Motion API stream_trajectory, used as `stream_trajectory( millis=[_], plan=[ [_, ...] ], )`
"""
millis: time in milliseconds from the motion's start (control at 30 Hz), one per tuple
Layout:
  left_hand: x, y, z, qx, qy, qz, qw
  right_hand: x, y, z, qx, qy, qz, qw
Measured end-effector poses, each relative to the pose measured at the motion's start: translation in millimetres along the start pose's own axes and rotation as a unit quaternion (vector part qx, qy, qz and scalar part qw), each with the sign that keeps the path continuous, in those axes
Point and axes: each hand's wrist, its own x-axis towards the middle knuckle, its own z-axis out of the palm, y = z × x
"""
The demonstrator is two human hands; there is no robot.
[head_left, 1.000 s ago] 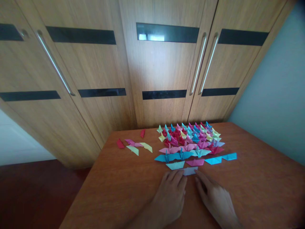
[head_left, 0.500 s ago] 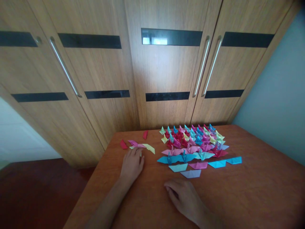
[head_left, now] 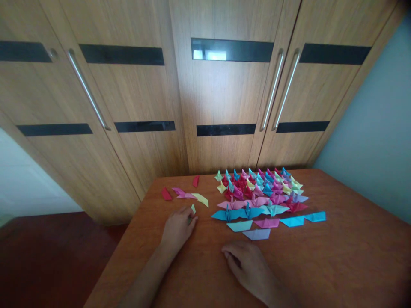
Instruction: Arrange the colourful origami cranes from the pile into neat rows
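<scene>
My left hand (head_left: 177, 226) pinches a pale yellow folded paper piece (head_left: 193, 208), whose tip shows above the fingers; the rest of it is hidden by the hand. Just beyond lie pink folded papers (head_left: 184, 194), a yellow folded paper (head_left: 201, 199) and two red ones, one a red folded paper (head_left: 166, 193). My right hand (head_left: 247, 265) rests on the table with its fingers curled in and nothing visible in them. In front of it lies a lavender folded strip (head_left: 257, 234), with a mint folded strip (head_left: 239, 226) behind.
Rows of colourful paper cranes (head_left: 257, 186) stand at the back right of the brown table (head_left: 346, 256). Pink and blue folded strips (head_left: 292, 220) lie before them. A wooden wardrobe (head_left: 224, 94) rises behind the table, with a wall (head_left: 369, 141) to the right.
My left hand has drawn slightly back towards me with the pale yellow paper, away from the pink and yellow papers. My right hand has stayed in place.
</scene>
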Motion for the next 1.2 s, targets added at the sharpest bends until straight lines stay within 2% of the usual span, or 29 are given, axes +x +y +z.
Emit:
stream_trajectory(
  millis=[200,300,367,567,700,767,833,967,1100,1200],
  plan=[
    [-1.8,-10.7,0.0,0.048,0.047,-0.04,0.997,-1.3,1.3,0.9,0.005,0.004,-0.006,1.0],
    [-3.1,-14.9,-0.1,0.073,0.036,-0.075,0.994,-2.3,1.6,1.3,0.005,0.007,-0.006,1.0],
    [-2.8,-16.5,0.1,0.066,0.027,-0.066,0.995,-2.6,2.0,1.5,0.005,0.006,-0.005,1.0],
    [0.3,-17.6,-1.3,-0.02,0.023,-0.027,0.999,-2.1,1.4,-0.1,0.032,0.009,0.005,0.999],
    [2.2,-19.8,-4.5,-0.125,0.027,-0.027,0.991,-2.2,0.1,-1.4,0.056,0.016,0.018,0.998],
    [3.2,-18.5,-5.9,-0.208,0.038,-0.029,0.977,-2.2,0.3,-1.1,0.071,0.02,0.024,0.997],
    [3.3,-13.4,-6.1,-0.308,0.04,-0.035,0.95,-1.7,1.2,-0.7,0.094,0.023,0.032,0.995],
    [-1.8,9.5,1.4,-0.473,-0.014,-0.047,0.879,0.5,3.9,-1.8,0.157,0.046,0.057,0.985],
    [-13.0,39.0,16.1,-0.551,-0.09,-0.02,0.829,1.9,7.1,-4.6,0.207,0.074,0.087,0.972],
    [-20.9,56.3,23.9,-0.571,-0.139,0.0,0.809,1.7,10.9,-4.3,0.238,0.101,0.105,0.96]
  ],
)
